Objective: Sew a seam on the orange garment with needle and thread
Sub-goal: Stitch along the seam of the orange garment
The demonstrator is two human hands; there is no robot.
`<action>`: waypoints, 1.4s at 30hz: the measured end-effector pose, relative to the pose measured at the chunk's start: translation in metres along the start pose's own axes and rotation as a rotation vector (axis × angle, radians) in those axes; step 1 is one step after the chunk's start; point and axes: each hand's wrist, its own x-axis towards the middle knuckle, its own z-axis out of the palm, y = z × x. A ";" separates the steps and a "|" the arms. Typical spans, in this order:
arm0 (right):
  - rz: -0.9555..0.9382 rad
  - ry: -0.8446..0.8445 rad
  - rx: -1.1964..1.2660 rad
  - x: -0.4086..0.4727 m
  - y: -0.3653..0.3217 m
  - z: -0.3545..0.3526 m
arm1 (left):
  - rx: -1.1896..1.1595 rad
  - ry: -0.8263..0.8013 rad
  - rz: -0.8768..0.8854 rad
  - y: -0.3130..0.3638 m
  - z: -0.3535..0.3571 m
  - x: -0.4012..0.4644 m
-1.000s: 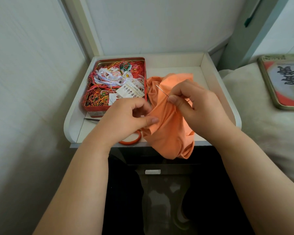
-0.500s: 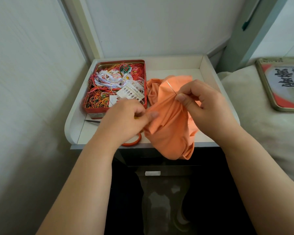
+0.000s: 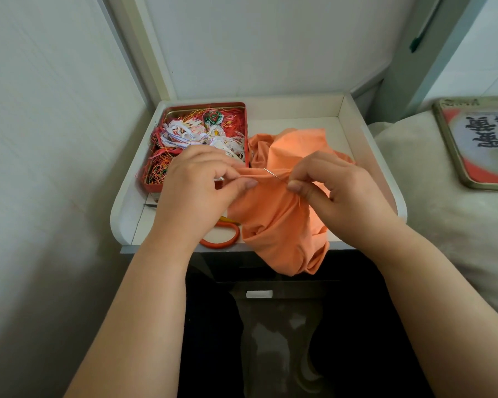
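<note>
The orange garment [image 3: 279, 222] lies bunched on the white tray-top table [image 3: 365, 139] and hangs over its front edge. My left hand [image 3: 202, 185] pinches a folded edge of the cloth between thumb and fingers. My right hand [image 3: 339, 191] pinches the thin steel needle [image 3: 273, 173], whose tip points left along the fold, lying on or in the cloth between the two hands. A short strand of thread hangs by my right thumb; the rest is too fine to see.
A red tin [image 3: 243, 122] full of tangled coloured threads stands at the table's back left. Orange-handled scissors [image 3: 222, 235] lie at the front, partly under my left hand. A cushioned surface with a framed sign [image 3: 477, 142] is at the right. Walls close in left and behind.
My right hand has come down and left, bringing the needle from pointing up and away to lying along the fold. My left hand has shifted right and up along the cloth edge.
</note>
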 end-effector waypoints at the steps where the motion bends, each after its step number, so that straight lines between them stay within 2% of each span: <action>1: -0.005 0.000 -0.007 0.000 0.000 0.000 | 0.013 -0.034 -0.036 -0.002 -0.001 -0.001; 4: -0.016 0.027 -0.032 0.000 0.000 -0.002 | -0.016 -0.093 -0.168 -0.003 -0.005 -0.004; 8: -0.038 0.043 -0.033 0.000 -0.002 -0.001 | -0.361 -0.120 -0.331 0.008 -0.006 -0.005; 15: -0.076 0.052 0.031 0.000 -0.007 0.004 | -0.626 -0.228 -0.335 0.015 -0.005 -0.003; 22: -0.063 0.026 0.103 -0.001 -0.008 0.006 | -0.609 -0.291 -0.298 0.014 -0.004 -0.003; 26: -0.036 -0.052 0.166 -0.001 -0.008 0.005 | -0.539 -0.367 -0.275 0.018 0.001 -0.005; 30: 0.013 -0.097 0.203 -0.001 -0.008 0.004 | -0.488 -0.369 -0.253 0.025 0.002 -0.005; 37: 0.050 -0.132 0.241 -0.002 -0.011 0.003 | -0.540 -0.346 -0.256 0.020 -0.006 -0.003; 42: 0.044 -0.157 0.236 -0.002 -0.015 0.004 | -0.512 -0.440 -0.278 0.018 -0.004 -0.005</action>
